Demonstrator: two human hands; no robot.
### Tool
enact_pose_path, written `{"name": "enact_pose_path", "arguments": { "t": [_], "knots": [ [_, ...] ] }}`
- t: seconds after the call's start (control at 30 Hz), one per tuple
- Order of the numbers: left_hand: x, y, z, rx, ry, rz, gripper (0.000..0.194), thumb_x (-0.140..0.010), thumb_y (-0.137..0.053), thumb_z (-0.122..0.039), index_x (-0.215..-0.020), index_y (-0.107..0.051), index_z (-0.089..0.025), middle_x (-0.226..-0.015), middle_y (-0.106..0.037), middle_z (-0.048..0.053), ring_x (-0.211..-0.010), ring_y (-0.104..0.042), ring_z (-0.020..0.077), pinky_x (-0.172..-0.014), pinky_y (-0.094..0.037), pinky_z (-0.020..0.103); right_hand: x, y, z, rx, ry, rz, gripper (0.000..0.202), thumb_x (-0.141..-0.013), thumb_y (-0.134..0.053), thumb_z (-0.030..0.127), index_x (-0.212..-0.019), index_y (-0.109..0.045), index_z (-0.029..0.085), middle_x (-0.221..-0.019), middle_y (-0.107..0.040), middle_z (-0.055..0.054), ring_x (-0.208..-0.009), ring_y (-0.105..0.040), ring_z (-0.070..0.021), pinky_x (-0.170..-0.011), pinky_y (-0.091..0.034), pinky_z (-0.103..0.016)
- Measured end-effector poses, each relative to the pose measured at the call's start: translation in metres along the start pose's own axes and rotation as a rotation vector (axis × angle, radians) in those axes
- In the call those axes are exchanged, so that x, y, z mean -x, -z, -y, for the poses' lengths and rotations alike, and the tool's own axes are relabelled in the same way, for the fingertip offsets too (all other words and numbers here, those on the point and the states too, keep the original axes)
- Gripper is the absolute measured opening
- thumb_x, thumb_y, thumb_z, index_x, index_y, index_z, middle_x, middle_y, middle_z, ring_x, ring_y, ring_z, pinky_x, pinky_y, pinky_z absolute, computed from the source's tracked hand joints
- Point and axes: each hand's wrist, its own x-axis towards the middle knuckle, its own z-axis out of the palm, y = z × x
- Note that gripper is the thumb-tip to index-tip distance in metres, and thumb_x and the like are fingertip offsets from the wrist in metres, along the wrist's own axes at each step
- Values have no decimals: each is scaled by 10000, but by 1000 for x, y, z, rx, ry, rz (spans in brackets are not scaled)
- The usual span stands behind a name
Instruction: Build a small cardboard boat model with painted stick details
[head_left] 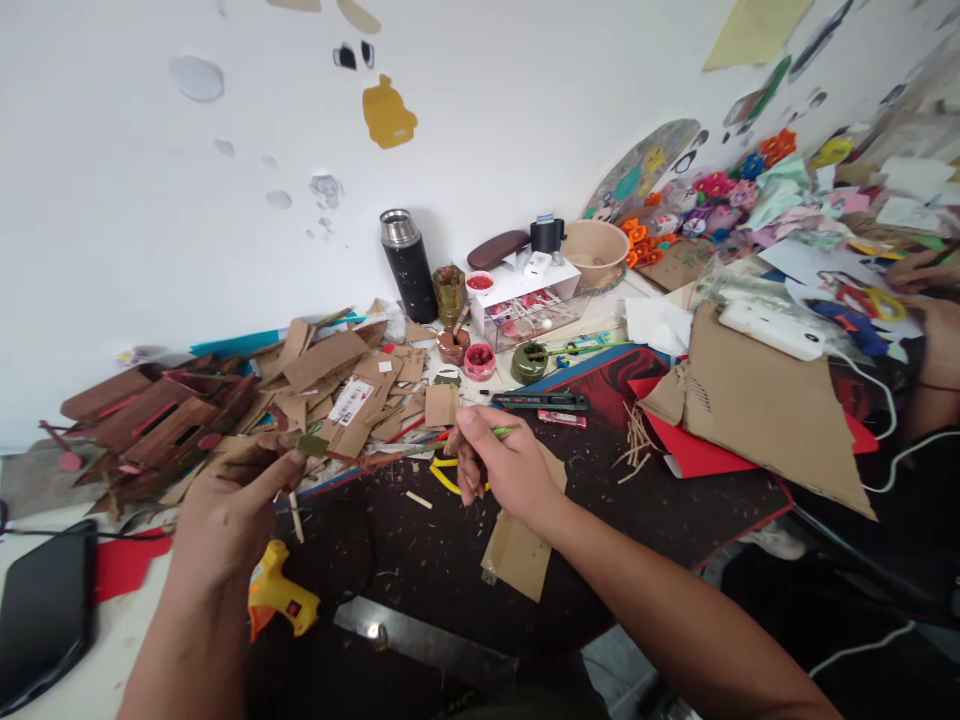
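Between the thumb and fingers of my left hand (236, 500) is a small green-painted piece (311, 446), which looks like cardboard. My right hand (506, 465) is closed around a thin paintbrush (504, 431) with a light green handle. Its tip points left toward the green piece; whether they touch I cannot tell. Behind my right hand stand open jars of green paint (529, 365), pink paint (480, 363) and brown paint (453, 346). Yellow scissor handles (444, 478) show partly beneath that hand, and a brown cardboard sheet (517, 555) lies under its wrist.
A yellow glue gun (285, 590) and a metal ruler (427, 640) lie in front. Cardboard scraps (352, 400) and brown-painted pieces (161, 410) pile up left. A utility knife (538, 401) lies behind my right hand, near a black thermos (411, 270). Another person's arm (934, 350) is at right.
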Motion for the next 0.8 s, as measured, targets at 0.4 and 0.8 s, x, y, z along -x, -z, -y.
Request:
{"name": "enact_pose_path", "arguments": {
  "t": [0.4,0.8],
  "knots": [
    [2,-5,1,172,89,-18,298,-595,-963,-324,-741,-731,-207,-680,-635,-23,-612,-530,132,-569,-403,241,-5,-1,-3,-13,-10,-5,555,-939,-648,726,-787,-642,192,-447,-500,91,-347,-566,-103,-355,-355,-184],
    [1,-2,10,99,123,2,282,-631,-960,-315,-788,-748,-216,-735,-664,-25,-684,-557,140,-626,-415,237,-7,-2,2,-41,-2,-20,550,-927,-653,733,-783,-624,203,-455,-495,93,-358,-584,-107,-354,-355,-177]
  ]
}}
